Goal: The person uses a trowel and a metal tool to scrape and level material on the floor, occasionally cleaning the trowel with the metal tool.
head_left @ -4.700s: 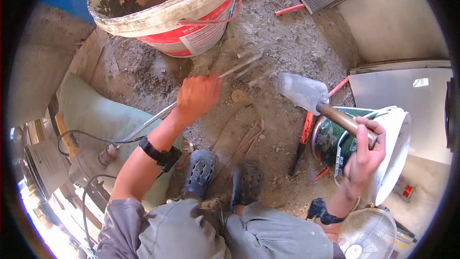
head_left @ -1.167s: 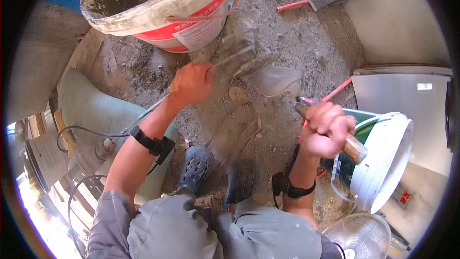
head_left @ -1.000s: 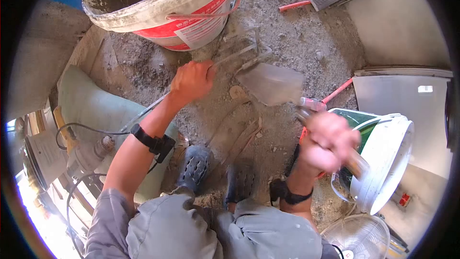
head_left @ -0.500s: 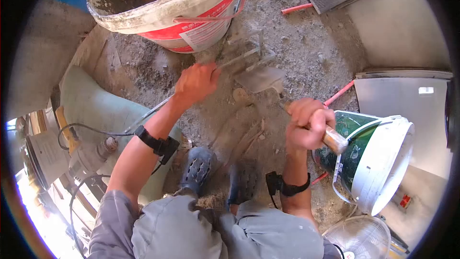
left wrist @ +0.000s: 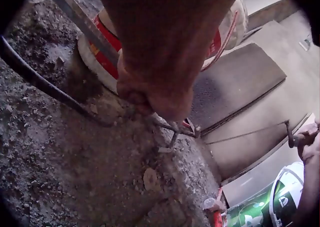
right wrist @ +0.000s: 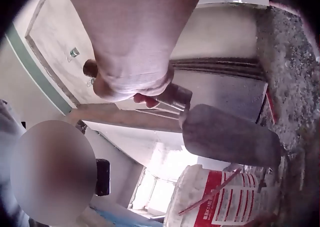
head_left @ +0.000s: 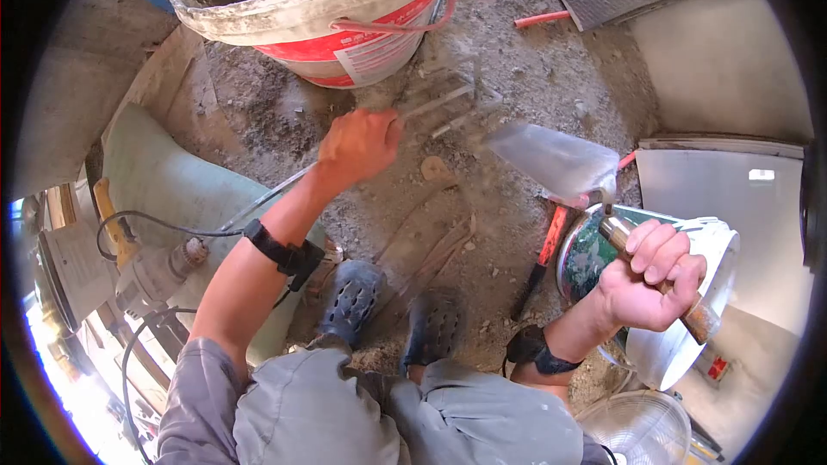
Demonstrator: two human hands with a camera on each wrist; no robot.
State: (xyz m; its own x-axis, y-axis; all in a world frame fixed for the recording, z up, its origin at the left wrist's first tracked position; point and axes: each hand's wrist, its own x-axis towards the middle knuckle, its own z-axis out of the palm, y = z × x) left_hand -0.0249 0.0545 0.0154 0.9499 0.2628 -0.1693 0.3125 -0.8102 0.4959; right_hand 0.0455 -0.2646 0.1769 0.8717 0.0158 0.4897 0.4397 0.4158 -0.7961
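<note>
**Scraping the paddle clean — trowel lifted off between strokes**

You're gripping the thin steel shaft of the mixing paddle (head_left: pixel 284 194) in your left hand (head_left: pixel 357 148), fingers clenched round it just behind the paddle's blurred metal cage head (head_left: pixel 448 103), which is hanging over the gritty floor just near-right of the big mortar-caked red-and-white bucket (head_left: pixel 345 9). Your right hand (head_left: pixel 650 280) is wrapped round the wooden handle of the grey pointed steel trowel (head_left: pixel 556 159); its blade is sitting right of the cage, apart from it, above the green-and-white bucket (head_left: pixel 680 293).

My read: you're mid-clean, between strokes. Next move is calling for bringing the blade edge back flat onto the cage bars while you're holding the shaft steady; the cage looks to be shaking, so time the contact.

View differences:
- Head view is showing both hands, the shaft running back to the drill body (head_left: pixel 164 271) at near left, and your dark clogs (head_left: pixel 353 306).
- Left wrist view is showing the cage bars (left wrist: pixel 172 132) sharply below your fist, and a round disc (left wrist: pixel 150 179) on the floor.
- Right wrist view is showing the blade's dusty face (right wrist: pixel 230 137) and your fingers (right wrist: pixel 145 99) curled on the handle.
</note>
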